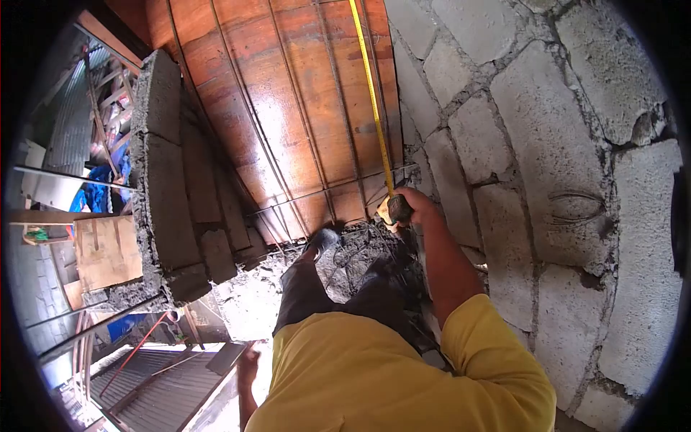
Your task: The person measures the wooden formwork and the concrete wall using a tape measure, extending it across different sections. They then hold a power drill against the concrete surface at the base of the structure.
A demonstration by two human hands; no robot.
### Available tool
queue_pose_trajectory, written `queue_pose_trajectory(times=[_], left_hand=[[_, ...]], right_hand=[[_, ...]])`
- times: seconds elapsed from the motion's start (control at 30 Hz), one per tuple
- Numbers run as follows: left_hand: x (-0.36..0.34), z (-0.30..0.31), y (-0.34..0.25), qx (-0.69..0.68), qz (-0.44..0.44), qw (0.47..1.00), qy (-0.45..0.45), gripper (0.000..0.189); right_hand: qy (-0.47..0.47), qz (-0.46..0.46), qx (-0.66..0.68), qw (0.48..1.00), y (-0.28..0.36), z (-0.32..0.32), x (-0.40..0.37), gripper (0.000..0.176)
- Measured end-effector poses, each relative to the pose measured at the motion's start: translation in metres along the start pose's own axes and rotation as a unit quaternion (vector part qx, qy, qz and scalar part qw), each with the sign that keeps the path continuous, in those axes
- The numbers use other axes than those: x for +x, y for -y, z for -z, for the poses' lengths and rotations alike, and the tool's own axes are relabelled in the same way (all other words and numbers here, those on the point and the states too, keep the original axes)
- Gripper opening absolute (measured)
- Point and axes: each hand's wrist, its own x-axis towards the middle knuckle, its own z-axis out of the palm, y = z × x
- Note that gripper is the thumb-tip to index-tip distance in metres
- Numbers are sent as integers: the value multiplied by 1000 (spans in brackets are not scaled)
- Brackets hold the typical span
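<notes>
My right hand is wrapped round a tape measure with a dark and yellow case. From the case the yellow tape blade runs up and away over the reddish-brown plywood panel, along its right side. Thin steel bars lie lengthwise on the panel, and a crosswise bar spans its near end. My left hand hangs low at my left side, near the edge of a grey board; its fingers are too small and bright to read.
A concrete block wall rises close on my right. At left stands a rough block wall end. Rubble lies around my shoe. Corrugated sheets and bars are at lower left, below my level.
</notes>
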Motion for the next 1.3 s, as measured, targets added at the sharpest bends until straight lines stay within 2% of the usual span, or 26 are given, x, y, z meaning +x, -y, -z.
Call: queue_pose_trajectory(times=[0.07, 0.13, 0.23, 0.4, 0.5, 0.6, 0.63, 0.7, 0.83, 0.9, 0.93, 0.97, 1.03, 1.1, 1.17, 1.2, 1.3], left_hand=[[-44, -64, 41, -28, 72, 996, 52, 36], [-84, -107, 69, -47, 111, 990, 76, 37], [-115, -129, 85, -61, 142, 985, 79, 39], [-95, -116, 66, -63, 134, 988, 44, 42], [-59, -97, 42, -53, 92, 994, 16, 44], [-29, -75, -10, -72, 84, 994, -6, 46], [-21, -70, -36, -137, 159, 977, -25, 48], [-15, -67, -62, -161, 112, 980, -36, 49], [0, -89, -48, -136, 96, 985, -34, 49], [-14, -90, -65, -164, 92, 982, -29, 47], [-12, -98, -53, -172, 131, 976, -15, 46], [-13, -105, -41, -173, 133, 976, -15, 46], [-17, -116, -23, -283, 160, 945, 14, 46], [-29, -124, -28, -303, 176, 937, 10, 48], [-36, -120, -36, -66, 142, 987, 26, 49], [-37, -126, -39, -145, 200, 969, 16, 48], [-40, -126, -37, -107, 189, 976, 15, 49]], right_hand=[[45, 7, 2, 999, 0, 9, -3, 30], [30, 23, -2, 999, 0, 10, -9, 29], [8, 27, -3, 1000, -1, 11, -12, 29], [-3, 13, -29, 999, -5, 17, 2, 27], [-8, 15, -54, 998, -12, 21, 15, 28], [-18, 24, -64, 997, -18, 24, 23, 27], [-3, 21, -56, 998, -20, 26, 26, 26], [12, 9, -49, 999, -26, 28, 28, 25], [-6, 22, -51, 998, -26, 28, 19, 24], [18, 12, -24, 999, -25, 31, 17, 26], [18, 9, -26, 999, -24, 33, 16, 26], [24, 15, -17, 999, -24, 36, 16, 27], [29, 18, -11, 999, -25, 42, 17, 28], [71, 49, 11, 996, -29, 49, 20, 30], [59, 41, 4, 997, -29, 48, 15, 30], [47, 34, -1, 998, -30, 46, 15, 30], [12, 13, -7, 1000, -31, 37, 16, 30]])
